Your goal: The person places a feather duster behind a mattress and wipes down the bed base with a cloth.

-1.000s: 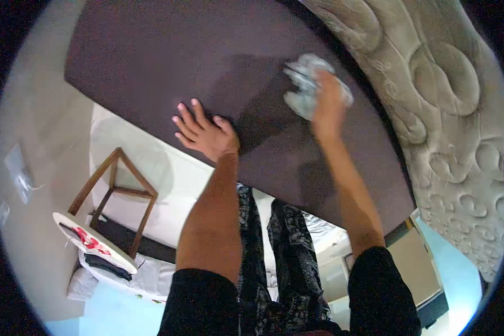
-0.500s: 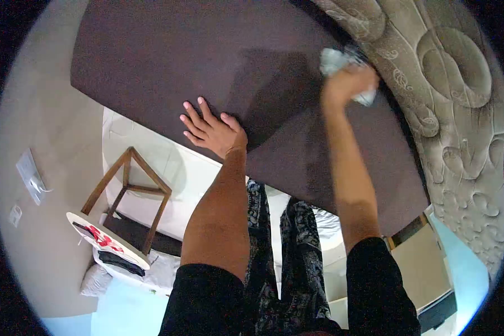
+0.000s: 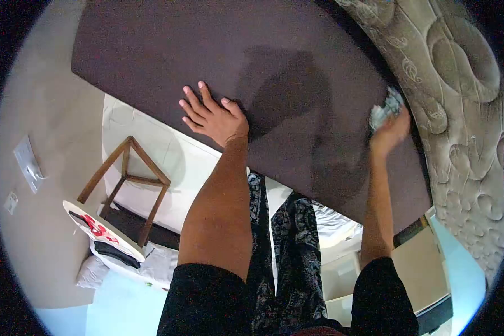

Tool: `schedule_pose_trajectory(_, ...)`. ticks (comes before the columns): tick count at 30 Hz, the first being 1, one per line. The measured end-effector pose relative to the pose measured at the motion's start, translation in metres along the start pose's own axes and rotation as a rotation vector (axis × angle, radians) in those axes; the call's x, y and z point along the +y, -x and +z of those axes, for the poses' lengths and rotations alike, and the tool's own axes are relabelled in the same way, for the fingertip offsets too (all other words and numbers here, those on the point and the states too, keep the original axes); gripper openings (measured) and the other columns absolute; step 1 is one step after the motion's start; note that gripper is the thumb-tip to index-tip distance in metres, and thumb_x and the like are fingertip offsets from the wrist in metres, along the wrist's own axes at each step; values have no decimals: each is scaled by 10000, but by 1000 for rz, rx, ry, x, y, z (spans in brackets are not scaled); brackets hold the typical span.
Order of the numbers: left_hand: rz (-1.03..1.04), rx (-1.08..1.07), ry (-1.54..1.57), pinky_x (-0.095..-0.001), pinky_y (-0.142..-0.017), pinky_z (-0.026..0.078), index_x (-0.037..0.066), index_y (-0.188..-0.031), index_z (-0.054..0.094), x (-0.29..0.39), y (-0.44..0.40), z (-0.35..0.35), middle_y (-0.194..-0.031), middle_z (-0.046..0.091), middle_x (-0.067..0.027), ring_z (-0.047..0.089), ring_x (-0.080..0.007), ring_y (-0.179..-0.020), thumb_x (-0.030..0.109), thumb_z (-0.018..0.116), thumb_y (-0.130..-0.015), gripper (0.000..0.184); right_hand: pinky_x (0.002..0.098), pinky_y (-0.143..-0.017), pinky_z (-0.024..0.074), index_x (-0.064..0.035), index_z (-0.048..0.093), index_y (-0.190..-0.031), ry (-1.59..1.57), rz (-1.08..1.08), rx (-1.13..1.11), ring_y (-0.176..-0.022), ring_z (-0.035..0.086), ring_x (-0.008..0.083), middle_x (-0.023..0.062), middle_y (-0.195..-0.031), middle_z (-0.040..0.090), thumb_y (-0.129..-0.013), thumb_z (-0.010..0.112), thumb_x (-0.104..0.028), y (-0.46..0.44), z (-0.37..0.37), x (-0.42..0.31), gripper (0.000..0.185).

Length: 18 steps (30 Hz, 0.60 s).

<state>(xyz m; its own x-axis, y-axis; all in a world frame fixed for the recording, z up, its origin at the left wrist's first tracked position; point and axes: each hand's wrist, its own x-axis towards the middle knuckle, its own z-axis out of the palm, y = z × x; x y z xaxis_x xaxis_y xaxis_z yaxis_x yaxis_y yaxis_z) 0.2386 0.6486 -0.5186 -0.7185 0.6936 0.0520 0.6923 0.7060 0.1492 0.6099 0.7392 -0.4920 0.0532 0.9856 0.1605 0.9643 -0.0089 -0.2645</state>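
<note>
My left hand [image 3: 221,120] lies with fingers spread on a large dark brown flat surface [image 3: 168,45]. Nothing is held in it. Toward the right side of the same surface, my right hand [image 3: 393,133] grips a crumpled pale grey-green cloth [image 3: 385,112] and presses it near the dark edge. Its fingers are partly hidden behind the cloth and slightly blurred. Just beyond that edge stands a beige quilted mattress [image 3: 459,84] with embossed curves and leaf patterns.
At the lower left is a wooden-legged stool [image 3: 145,179] with a round white top [image 3: 103,229] bearing a red design. Near it lie a pillow [image 3: 92,271] and dark fabric [image 3: 117,253]. A pale cabinet [image 3: 414,263] stands at the lower right. A wall [image 3: 45,101] runs along the left.
My right hand has moved right and somewhat nearer to me with the cloth, toward the mattress side. My left hand stays spread in nearly the same place.
</note>
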Motion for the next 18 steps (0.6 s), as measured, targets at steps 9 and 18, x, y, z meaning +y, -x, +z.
schedule_pose_trajectory(9, -1, 53, 41, -634, -1233, 76, 215, -1562, 412, -6, 1, 5, -1700, 213, -93, 137, -380, -1571, 331, 463, -951, 623, 511, -1115, 389, 71, 438, -1450, -44, 236, 148, -1320, 489, 419, 280, -1400, 512, -996, 603, -110, 53, 25, -7, 516)
schedule_pose_trajectory(18, 28, 183, 85, -653, -1195, 158, 222, -1517, 469, -13, 2, 13, -1654, 318, -90, 248, -396, -1526, 358, 489, -958, 575, 561, -1184, 306, -199, 567, -1449, -335, -523, -496, -1432, 416, 393, 194, -1523, 463, -817, 640, -51, 109, 26, -218, 653)
